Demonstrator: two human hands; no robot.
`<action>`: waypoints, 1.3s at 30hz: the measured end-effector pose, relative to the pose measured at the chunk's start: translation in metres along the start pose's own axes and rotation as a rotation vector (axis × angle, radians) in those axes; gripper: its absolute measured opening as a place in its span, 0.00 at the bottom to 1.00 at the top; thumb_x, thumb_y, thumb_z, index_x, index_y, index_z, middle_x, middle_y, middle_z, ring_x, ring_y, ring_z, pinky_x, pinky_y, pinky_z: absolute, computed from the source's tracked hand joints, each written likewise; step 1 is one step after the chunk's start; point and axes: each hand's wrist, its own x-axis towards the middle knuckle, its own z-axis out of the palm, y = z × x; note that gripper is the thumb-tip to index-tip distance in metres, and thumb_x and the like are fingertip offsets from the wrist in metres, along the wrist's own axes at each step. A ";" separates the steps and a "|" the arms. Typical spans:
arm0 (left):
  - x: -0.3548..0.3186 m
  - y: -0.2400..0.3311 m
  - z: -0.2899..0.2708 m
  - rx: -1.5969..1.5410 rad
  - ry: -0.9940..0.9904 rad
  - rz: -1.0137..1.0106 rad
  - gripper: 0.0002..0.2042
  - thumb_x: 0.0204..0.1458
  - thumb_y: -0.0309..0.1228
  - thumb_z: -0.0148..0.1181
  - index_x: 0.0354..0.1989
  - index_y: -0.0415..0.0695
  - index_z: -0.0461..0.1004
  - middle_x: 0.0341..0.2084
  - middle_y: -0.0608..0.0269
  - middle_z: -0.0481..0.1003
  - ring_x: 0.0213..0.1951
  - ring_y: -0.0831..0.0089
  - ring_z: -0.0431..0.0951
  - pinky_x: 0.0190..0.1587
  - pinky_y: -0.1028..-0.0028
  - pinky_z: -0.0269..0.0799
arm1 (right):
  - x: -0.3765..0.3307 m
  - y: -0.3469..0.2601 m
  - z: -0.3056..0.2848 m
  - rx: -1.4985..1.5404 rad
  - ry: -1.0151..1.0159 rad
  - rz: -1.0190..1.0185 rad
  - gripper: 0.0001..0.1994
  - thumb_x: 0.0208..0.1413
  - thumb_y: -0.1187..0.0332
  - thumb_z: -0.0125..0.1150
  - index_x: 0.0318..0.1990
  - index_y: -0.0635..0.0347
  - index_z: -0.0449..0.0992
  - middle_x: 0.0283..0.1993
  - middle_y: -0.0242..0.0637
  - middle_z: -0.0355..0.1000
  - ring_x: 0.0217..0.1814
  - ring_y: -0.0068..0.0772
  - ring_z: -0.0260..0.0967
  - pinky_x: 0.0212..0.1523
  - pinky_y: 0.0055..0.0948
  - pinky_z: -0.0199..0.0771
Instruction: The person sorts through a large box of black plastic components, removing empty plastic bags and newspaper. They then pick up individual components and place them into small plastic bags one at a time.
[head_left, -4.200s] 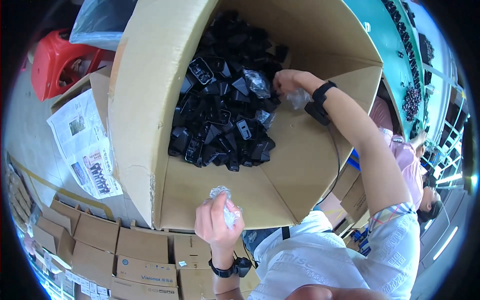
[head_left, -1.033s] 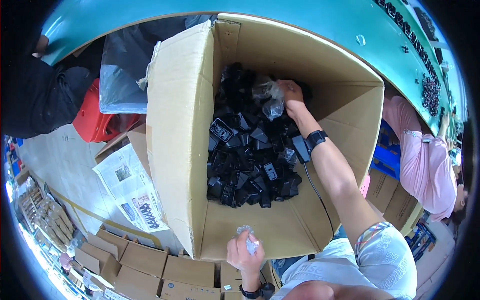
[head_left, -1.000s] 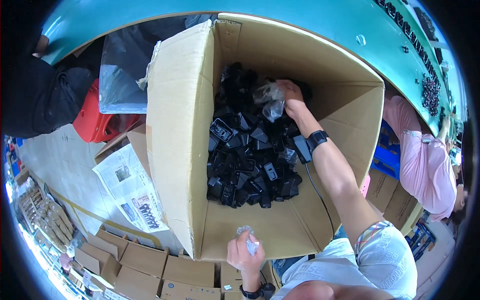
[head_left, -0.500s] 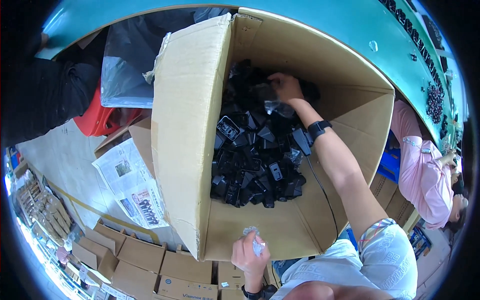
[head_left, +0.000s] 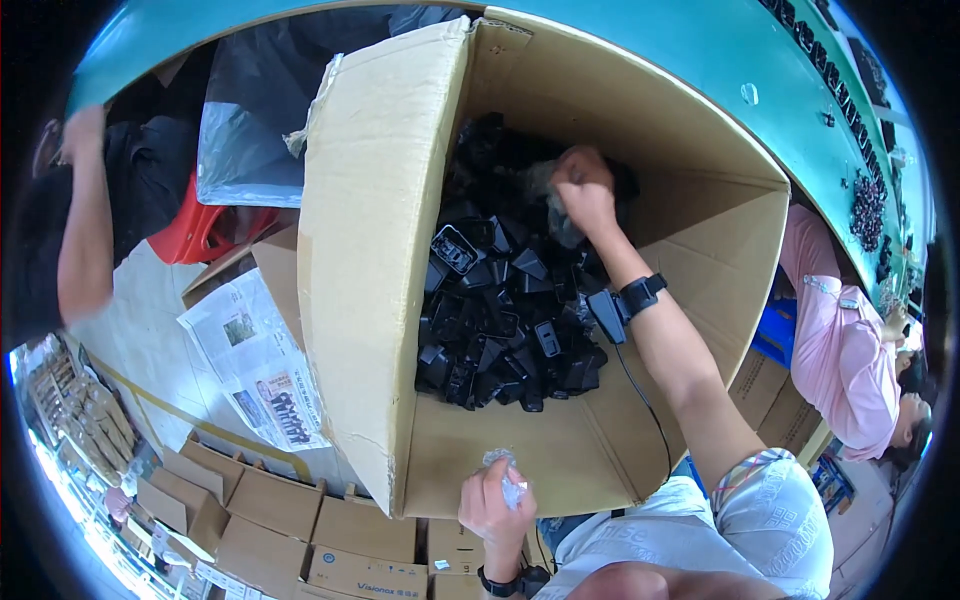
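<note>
the right hand (head_left: pixel 585 190) reaches deep into the large cardboard box (head_left: pixel 375 250), fingers curled into a fist around a clear plastic bag (head_left: pixel 548 180) at the far end of the pile of black plastic parts (head_left: pixel 505 300). the left hand (head_left: pixel 495 500) hovers at the box's near rim, closed on a crumpled clear plastic bag (head_left: pixel 510 485). the box floor between the pile and the near rim lies bare. a newspaper (head_left: pixel 260 360) and flat small cartons (head_left: pixel 300 520) crowd the left wall outside.
</note>
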 end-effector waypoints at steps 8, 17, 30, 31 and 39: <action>-0.003 -0.003 0.002 0.005 -0.001 0.001 0.09 0.44 0.24 0.58 0.35 0.42 0.76 0.25 0.56 0.73 0.26 0.57 0.73 0.26 0.64 0.70 | 0.070 -0.055 0.065 -0.354 -0.560 0.106 0.09 0.46 0.68 0.55 0.33 0.60 0.78 0.40 0.50 0.76 0.42 0.52 0.75 0.43 0.43 0.75; -0.002 -0.006 0.002 -0.011 0.008 0.011 0.11 0.41 0.24 0.61 0.35 0.43 0.76 0.25 0.56 0.73 0.25 0.57 0.74 0.26 0.65 0.71 | 0.066 -0.017 0.097 -0.677 -0.849 0.078 0.15 0.51 0.62 0.52 0.40 0.60 0.80 0.44 0.54 0.75 0.46 0.55 0.75 0.48 0.48 0.74; 0.004 -0.002 -0.003 -0.036 -0.030 0.010 0.10 0.42 0.24 0.60 0.36 0.42 0.76 0.25 0.56 0.73 0.26 0.58 0.75 0.26 0.65 0.72 | 0.064 -0.021 0.144 -0.514 -0.467 0.304 0.14 0.52 0.61 0.54 0.40 0.59 0.79 0.38 0.53 0.77 0.42 0.53 0.76 0.43 0.47 0.77; 0.004 -0.002 -0.003 -0.034 -0.040 -0.011 0.10 0.43 0.24 0.59 0.36 0.42 0.76 0.26 0.56 0.74 0.27 0.57 0.75 0.27 0.64 0.72 | 0.062 -0.020 0.143 -0.497 -0.474 0.275 0.13 0.52 0.61 0.54 0.39 0.57 0.79 0.38 0.52 0.77 0.42 0.54 0.76 0.43 0.47 0.77; -0.002 -0.003 -0.002 -0.047 -0.019 -0.005 0.09 0.43 0.24 0.60 0.35 0.42 0.76 0.26 0.55 0.74 0.27 0.56 0.74 0.27 0.64 0.72 | 0.055 -0.009 0.136 -0.306 -0.167 0.299 0.12 0.53 0.59 0.55 0.40 0.48 0.80 0.40 0.50 0.76 0.40 0.57 0.75 0.39 0.48 0.76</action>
